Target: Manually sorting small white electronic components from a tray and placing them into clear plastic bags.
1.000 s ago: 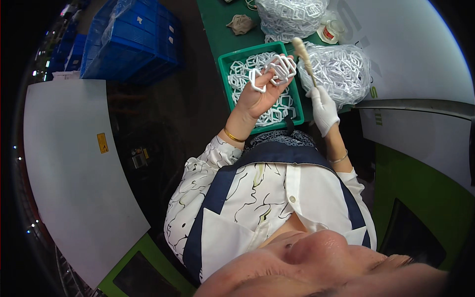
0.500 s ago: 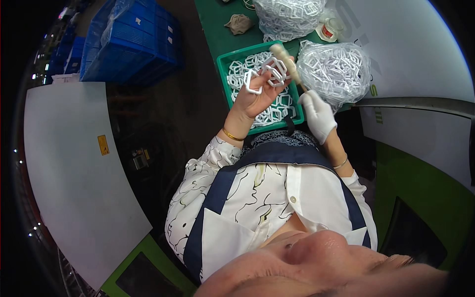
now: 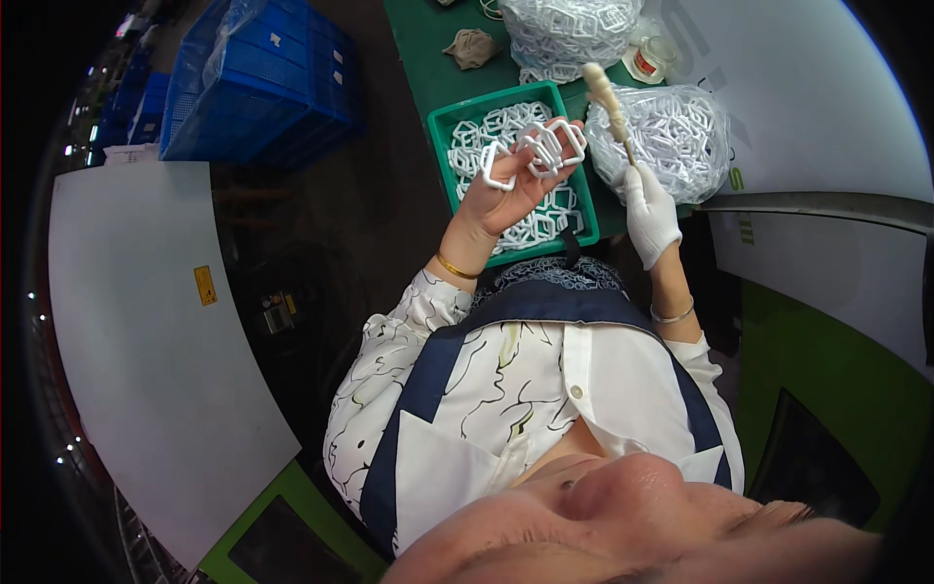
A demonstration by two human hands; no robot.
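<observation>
White plastic frames, hexagonal (image 3: pixel 548 148): one handful, held over the tray. Progress, as judged: this handful appears part-worked at most, with the bulk left; no finished pile can be told apart, so the amount done is uncertain.

Count follows. Held frames: at least three, overlap hiding the rest. Left hand (image 3: pixel 506 202), one, bare: palm up over the tray, thumb and fingers curled round the frames. Right hand (image 3: pixel 652 216), one, gloved, right of the tray: pinching the handle of the stick. Stick (image 3: pixel 605 97), one, cream padded head, apart from the frames. Tray (image 3: pixel 494 98), one, green, on the desk (image 3: pixel 413 49). Loose frames (image 3: pixel 530 232) inside the tray: too tangled to count. Filled clear bags, two: near bag (image 3: pixel 666 141) just right of the tray, far bag (image 3: pixel 569 39) beyond it. Crumpled cloth (image 3: pixel 472 49), one, beyond the tray. Glass jar (image 3: pixel 651 60), one, beyond and right of the tray.
</observation>
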